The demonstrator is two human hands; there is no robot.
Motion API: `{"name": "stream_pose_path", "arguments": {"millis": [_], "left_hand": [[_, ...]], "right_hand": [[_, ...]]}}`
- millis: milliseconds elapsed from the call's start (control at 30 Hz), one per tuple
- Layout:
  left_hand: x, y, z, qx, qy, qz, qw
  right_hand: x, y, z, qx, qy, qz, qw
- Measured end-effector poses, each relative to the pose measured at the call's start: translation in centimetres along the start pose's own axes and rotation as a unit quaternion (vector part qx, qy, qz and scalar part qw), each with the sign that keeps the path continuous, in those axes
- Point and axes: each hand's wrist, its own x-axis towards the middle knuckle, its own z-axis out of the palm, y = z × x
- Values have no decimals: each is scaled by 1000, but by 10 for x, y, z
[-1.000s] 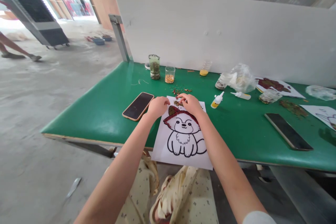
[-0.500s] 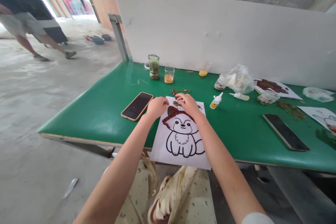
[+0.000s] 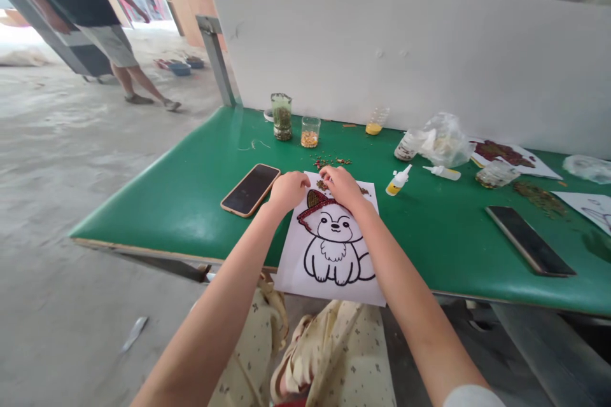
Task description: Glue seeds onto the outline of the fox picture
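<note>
at the upper left of the frame, the person in a dark shirt and pale shorts point(image 3: 102, 13) has walked further right than half a second ago, which seems to mean nothing for your seed work. near the centre, the black phone in a peach-coloured case point(image 3: 251, 189) lies flat on the green-topped table point(image 3: 176, 197), as it did. just right of it, your left hand point(image 3: 289, 191) is loosely curled at the top left corner of the sheet; you look to be steadying the paper, but i cannot tell whether the fingers hold anything. the white paper sheet with a black-outlined animal drawing point(image 3: 333, 251) lies at lower centre, its near edge overhanging the table; its filled patches look unchanged. over its top edge, your right hand point(image 3: 341, 186) is half open, fingers bent down beside the small greenish-brown seeds point(image 3: 321, 185), lying a little flatter than before; whether it pinches one is hidden. further right, the white glue bottle with a yellow label point(image 3: 398, 181) stands untouched, as earlier.
</note>
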Motion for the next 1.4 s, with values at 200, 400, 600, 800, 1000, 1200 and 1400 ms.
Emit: {"name": "stream_pose_path", "arguments": {"millis": [200, 400, 600, 800, 1000, 1200, 1400], "left_hand": [[-2, 4, -4, 24, -15, -7, 1000], [-3, 4, -11, 39, -40, 1, 998], [0, 3, -11, 39, -33, 4, 999], [0, 6, -15, 29, -49, 0, 998], [-1, 11, -18, 34, -60, -8, 998], [-3, 13, -18, 30, -66, -8, 997], [-4, 12, -17, 34, -68, -4, 997]], "right_hand": [[2, 1, -6, -1, 21, 18, 1000], [-39, -38, -22, 96, 34, -63, 993], [-84, -61, -15, 67, -78, -101, 990], [-92, -55, -23, 162, -97, -44, 981], [-92, -51, -25, 186, -111, -24, 976], [-88, -45, -22, 182, -115, -37, 976], [-85, -47, -26, 141, -134, -70, 979]]}}
